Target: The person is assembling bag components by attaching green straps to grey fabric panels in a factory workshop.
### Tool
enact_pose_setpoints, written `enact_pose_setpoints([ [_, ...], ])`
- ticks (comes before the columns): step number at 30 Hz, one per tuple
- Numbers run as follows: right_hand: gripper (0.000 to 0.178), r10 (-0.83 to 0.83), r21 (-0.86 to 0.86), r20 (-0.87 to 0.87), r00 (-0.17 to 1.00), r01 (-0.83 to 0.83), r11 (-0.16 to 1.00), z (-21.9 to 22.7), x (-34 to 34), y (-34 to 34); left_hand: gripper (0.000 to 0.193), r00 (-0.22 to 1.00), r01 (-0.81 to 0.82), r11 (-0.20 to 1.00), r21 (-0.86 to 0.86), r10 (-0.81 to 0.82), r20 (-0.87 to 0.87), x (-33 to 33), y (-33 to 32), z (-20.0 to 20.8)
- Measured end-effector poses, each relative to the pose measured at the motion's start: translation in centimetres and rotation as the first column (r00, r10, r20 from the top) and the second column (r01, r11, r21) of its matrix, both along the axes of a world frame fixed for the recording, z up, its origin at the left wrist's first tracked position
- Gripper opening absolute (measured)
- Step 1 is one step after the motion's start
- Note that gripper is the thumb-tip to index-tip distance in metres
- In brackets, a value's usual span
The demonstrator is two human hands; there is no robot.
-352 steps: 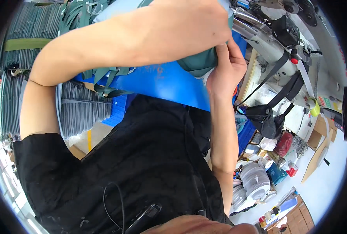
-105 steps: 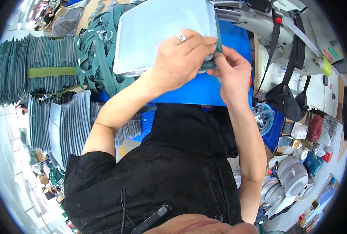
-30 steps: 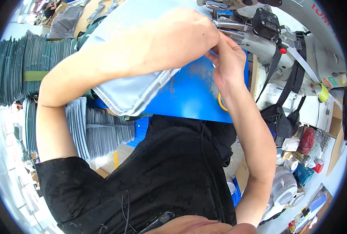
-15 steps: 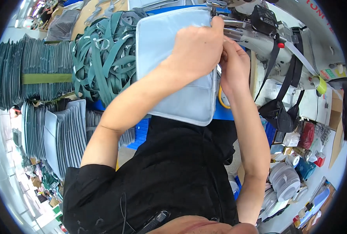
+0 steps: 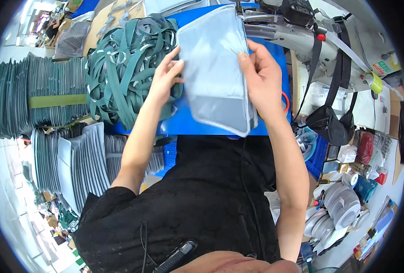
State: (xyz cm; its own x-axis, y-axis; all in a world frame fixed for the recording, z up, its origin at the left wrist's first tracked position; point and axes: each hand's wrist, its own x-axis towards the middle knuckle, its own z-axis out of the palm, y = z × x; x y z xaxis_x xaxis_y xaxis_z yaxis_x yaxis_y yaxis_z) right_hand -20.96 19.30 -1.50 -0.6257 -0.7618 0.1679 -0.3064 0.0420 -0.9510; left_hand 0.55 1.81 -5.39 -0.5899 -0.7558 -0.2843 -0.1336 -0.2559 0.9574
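A flat, light grey-blue fabric pouch (image 5: 215, 63) with piped edges is held tilted above the blue tabletop (image 5: 179, 119). Its right side shows more than one layer at the edge. My right hand (image 5: 263, 79) grips that side, thumb on the front face and the other fingers curled behind. At the opposite edge, my left hand (image 5: 165, 77) holds the pouch lightly between thumb and fingers. The sewing machine's (image 5: 274, 29) metal parts stand close beyond the pouch's far right corner. Red-orange scissor handles (image 5: 285, 101) show partly beside my right wrist.
Left of the pouch lies a heap of green straps (image 5: 129, 68). Stacks of green-grey panels (image 5: 56, 82) and upright grey pouches (image 5: 83, 159) stand farther left. Black straps with a mesh pouch (image 5: 327, 125) hang at the right, above shelves with white rolls (image 5: 340, 204).
My hands have moved apart from the machine side to opposite edges of the pouch. The pouch has tilted, and more blue tabletop shows around it.
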Motion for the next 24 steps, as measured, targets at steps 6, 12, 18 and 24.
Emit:
enact_pose_setpoints([
  [6,0.039,0.319,-0.431,0.707,0.632,0.026,0.902,0.2,0.9,0.0,0.08,0.94,-0.265,0.953,-0.149,0.22,-0.261,1.7,2.5,2.3],
  [12,0.04,0.332,-0.442,0.734,0.593,0.045,0.896,0.5,-0.3,-2.1,0.05,0.94,-0.298,0.939,-0.171,0.257,-0.226,1.0,0.6,4.5],
  [18,0.033,0.279,-0.389,0.758,0.589,0.065,0.919,1.3,-0.7,-2.1,0.053,0.925,-0.308,0.94,-0.147,0.26,-0.277,0.0,-0.5,4.9],
  [24,0.026,-0.126,-0.431,0.395,0.91,0.305,0.849,1.3,-4.4,1.4,0.069,0.938,-0.208,0.975,-0.081,0.175,-0.3,-0.1,0.5,5.8],
])
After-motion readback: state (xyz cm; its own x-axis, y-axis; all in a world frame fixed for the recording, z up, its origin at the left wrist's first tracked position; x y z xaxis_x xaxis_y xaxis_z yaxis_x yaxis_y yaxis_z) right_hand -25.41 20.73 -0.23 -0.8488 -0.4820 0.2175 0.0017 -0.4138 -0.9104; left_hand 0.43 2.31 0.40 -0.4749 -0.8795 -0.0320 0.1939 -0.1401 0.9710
